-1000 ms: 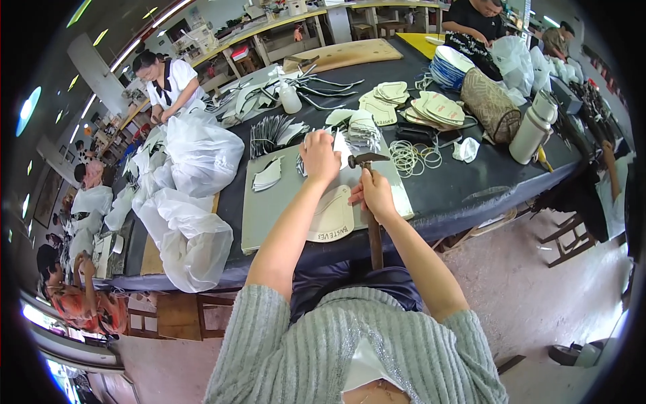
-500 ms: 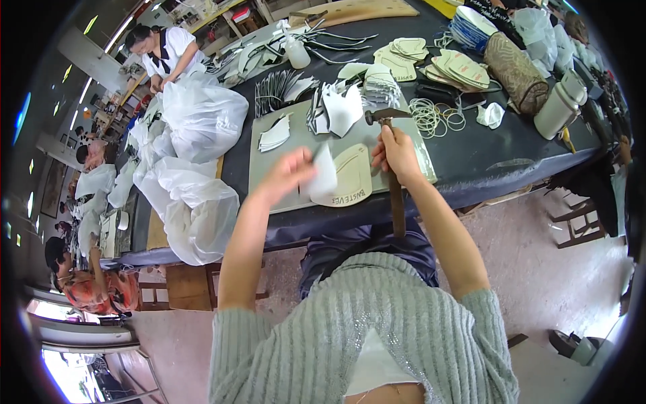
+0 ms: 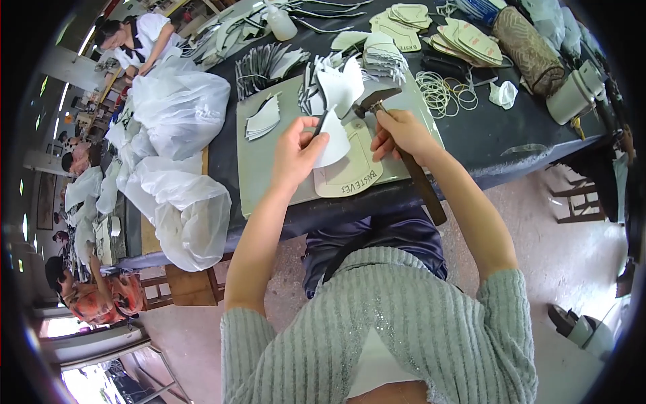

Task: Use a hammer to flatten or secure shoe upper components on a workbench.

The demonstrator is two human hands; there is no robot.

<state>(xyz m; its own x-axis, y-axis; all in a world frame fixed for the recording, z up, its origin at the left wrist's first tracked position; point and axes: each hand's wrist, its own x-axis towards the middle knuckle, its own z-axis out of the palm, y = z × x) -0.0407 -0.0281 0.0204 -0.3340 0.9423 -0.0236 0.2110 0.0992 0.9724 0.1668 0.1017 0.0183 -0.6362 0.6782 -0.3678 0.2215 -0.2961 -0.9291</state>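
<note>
A thin white curved piece with a dark edge (image 3: 334, 143) is pinched in my left hand (image 3: 300, 149). It is held over a cream pattern card (image 3: 348, 180) with lettering. My right hand (image 3: 406, 135) is closed around a hammer (image 3: 422, 185), its metal head pointing away from me and its wooden handle slanting back past the table edge. Under both hands is a smooth pale grey board (image 3: 254, 183). Along its far side are a fanned stack of white pieces (image 3: 342, 84), a neater stack (image 3: 385, 59) and a small fan of pieces (image 3: 262, 121).
Big white plastic bags (image 3: 182, 101) crowd the left. Farther back are dark-edged strips (image 3: 259, 71) and a squeeze bottle (image 3: 280, 24). On the right lie elastic loops (image 3: 437, 97), pattern cards (image 3: 468, 42), a patterned roll (image 3: 528, 47) and a flask (image 3: 575, 94). A co-worker (image 3: 141, 44) is at far left.
My left hand has moved right and slightly away from me with the white piece, now steady over the card. The hammer has tilted, its handle end swinging right. The view has shifted slightly.
</note>
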